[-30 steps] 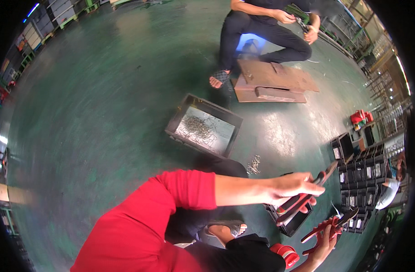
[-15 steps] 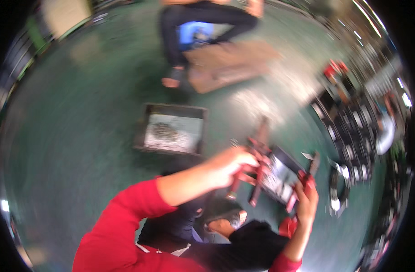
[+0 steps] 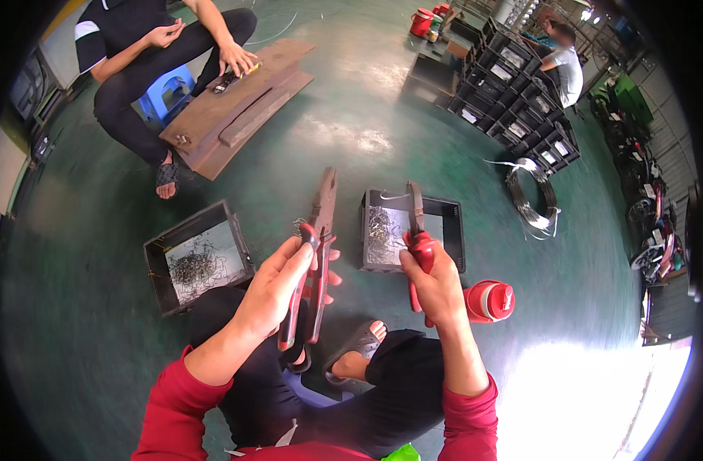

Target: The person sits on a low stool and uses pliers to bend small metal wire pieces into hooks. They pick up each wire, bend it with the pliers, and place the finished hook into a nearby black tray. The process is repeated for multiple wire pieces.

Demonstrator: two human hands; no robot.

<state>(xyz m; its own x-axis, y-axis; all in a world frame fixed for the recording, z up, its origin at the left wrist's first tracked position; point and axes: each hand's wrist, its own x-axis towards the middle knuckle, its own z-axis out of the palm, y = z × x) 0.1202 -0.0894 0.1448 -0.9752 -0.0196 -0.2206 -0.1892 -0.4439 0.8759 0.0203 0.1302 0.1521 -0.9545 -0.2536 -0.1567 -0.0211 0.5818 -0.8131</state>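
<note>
My left hand (image 3: 272, 290) is wrapped round a pair of pliers (image 3: 324, 201) with long dark metal jaws and red-and-black handles. The jaws point up and away from me, and the handles stand apart below. Beside them, some small wire pieces (image 3: 298, 226) show above my fingers. In my right hand (image 3: 436, 286) is a second pair of red-handled pliers (image 3: 417, 207), its narrow jaws pointing away. A thin curved wire (image 3: 395, 197) shows beside these jaws; whether they grip it I cannot tell. Both tools are held upright in the air, apart from each other.
Two black crates, left (image 3: 156, 269) and right (image 3: 457, 250), hold bent wire pieces. A red jug (image 3: 490, 300) and wire coil (image 3: 550, 201) lie to the right. Stacked black crates (image 3: 513, 92) stand beyond. Opposite, a person (image 3: 129, 84) sits by a brown metal bench (image 3: 244, 115); another person (image 3: 564, 65) is behind the stacks.
My view has swung right, so the seated person and crates now appear further left. My hands still hold both pliers, which now point more straight ahead. The red jug now shows fully.
</note>
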